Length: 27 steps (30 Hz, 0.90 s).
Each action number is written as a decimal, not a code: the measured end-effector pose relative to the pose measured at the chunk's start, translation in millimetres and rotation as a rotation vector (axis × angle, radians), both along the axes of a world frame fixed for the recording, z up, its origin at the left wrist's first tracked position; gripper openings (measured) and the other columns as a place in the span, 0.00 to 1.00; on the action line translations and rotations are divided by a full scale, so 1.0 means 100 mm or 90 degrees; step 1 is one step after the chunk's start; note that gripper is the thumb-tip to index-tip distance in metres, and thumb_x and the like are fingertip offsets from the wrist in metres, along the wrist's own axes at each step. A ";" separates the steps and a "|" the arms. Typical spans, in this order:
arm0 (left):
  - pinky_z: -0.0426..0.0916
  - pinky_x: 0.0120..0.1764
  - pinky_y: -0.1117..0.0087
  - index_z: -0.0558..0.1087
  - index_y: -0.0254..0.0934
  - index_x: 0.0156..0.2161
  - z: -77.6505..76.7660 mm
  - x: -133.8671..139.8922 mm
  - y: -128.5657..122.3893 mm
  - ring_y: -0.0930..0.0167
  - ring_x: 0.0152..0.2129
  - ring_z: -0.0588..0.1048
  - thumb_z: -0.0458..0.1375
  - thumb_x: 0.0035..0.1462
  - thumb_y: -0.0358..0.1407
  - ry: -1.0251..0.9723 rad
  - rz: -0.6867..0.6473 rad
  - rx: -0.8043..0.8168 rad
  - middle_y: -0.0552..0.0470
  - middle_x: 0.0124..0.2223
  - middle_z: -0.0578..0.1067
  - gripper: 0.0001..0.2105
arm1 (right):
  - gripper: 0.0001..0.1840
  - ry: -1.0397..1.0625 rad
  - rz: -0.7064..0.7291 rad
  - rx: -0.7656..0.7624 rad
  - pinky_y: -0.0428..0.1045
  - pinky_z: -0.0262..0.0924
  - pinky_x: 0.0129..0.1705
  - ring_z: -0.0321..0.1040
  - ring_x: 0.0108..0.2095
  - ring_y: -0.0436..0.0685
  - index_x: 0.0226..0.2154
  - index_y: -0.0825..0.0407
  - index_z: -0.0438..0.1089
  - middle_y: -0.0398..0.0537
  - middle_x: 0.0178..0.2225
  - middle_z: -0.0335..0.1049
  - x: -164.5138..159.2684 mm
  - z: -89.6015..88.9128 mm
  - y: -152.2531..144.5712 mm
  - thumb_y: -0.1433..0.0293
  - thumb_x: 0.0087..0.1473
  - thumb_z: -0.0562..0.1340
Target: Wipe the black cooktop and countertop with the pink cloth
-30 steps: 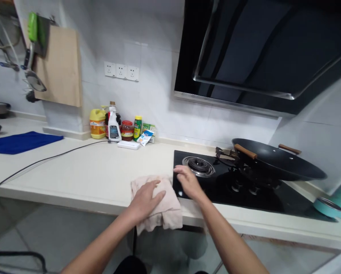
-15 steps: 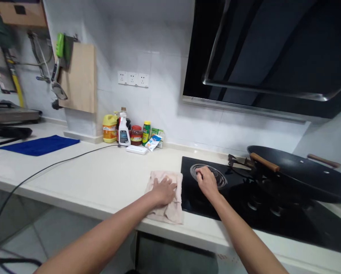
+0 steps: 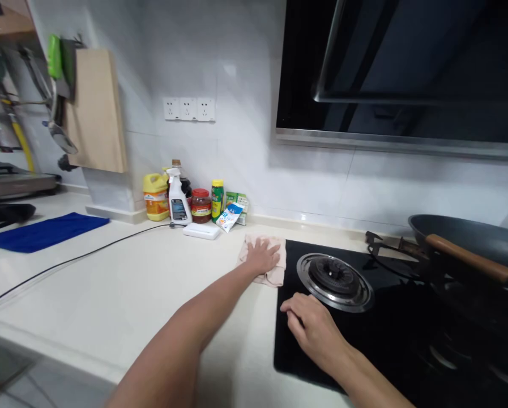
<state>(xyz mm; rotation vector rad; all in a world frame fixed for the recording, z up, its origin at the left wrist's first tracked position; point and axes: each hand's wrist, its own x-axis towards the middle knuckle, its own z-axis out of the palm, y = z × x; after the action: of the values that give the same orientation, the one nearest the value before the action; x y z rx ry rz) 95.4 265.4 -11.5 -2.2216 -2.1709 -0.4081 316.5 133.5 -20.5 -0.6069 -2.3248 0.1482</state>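
My left hand point(image 3: 262, 256) lies flat with its fingers spread on a folded pale pink cloth point(image 3: 278, 276). The cloth rests on the cream countertop point(image 3: 122, 289), against the left edge of the black glass stove point(image 3: 298, 351). Over the stove's front left part, my right hand point(image 3: 311, 326) is closed, its fingers curled in and no object showing in them. Just beyond it is a round burner point(image 3: 335, 277) with a shiny metal ring.
A wok point(image 3: 474, 232) with wooden handles sits at the right. Along the wall stand a spray bottle point(image 3: 178, 198), a yellow jug point(image 3: 155, 198) and a red-lidded jar point(image 3: 201, 207). A blue cloth point(image 3: 45, 232) and a black cable point(image 3: 84, 252) lie leftward. The range hood point(image 3: 398, 73) hangs above.
My left hand and the pink cloth have slid away from the counter's front edge toward the wall. My right hand is now nearer the stove's front, off the burner. The view has shifted closer.
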 end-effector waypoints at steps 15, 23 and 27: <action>0.41 0.62 0.30 0.60 0.60 0.68 0.05 -0.44 0.61 0.37 0.69 0.45 0.44 0.60 0.66 0.024 0.122 -0.046 0.51 0.75 0.52 0.35 | 0.13 -0.089 -0.039 -0.041 0.51 0.54 0.40 0.65 0.33 0.53 0.39 0.47 0.71 0.42 0.32 0.70 0.12 -0.04 0.09 0.79 0.61 0.55; 0.73 0.51 0.53 0.70 0.37 0.58 0.02 -0.95 -0.49 0.62 0.50 0.75 0.60 0.66 0.42 0.091 0.114 0.011 0.44 0.58 0.72 0.19 | 0.14 -0.025 -0.051 -0.100 0.52 0.62 0.43 0.72 0.37 0.56 0.39 0.47 0.73 0.45 0.36 0.74 0.15 -0.12 0.18 0.71 0.62 0.52; 0.72 0.53 0.51 0.70 0.38 0.59 0.08 -1.37 -1.06 0.61 0.52 0.74 0.59 0.66 0.42 0.094 0.179 0.000 0.43 0.60 0.71 0.19 | 0.15 0.003 -0.054 -0.119 0.52 0.64 0.43 0.72 0.37 0.56 0.38 0.48 0.74 0.46 0.36 0.75 0.18 -0.14 0.20 0.68 0.62 0.52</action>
<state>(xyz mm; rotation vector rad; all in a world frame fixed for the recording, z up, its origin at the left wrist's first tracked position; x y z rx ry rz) -41.1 159.5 -3.5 -1.8396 -2.3515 -0.2278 335.0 153.9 -34.3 -0.7954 -2.2920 0.3304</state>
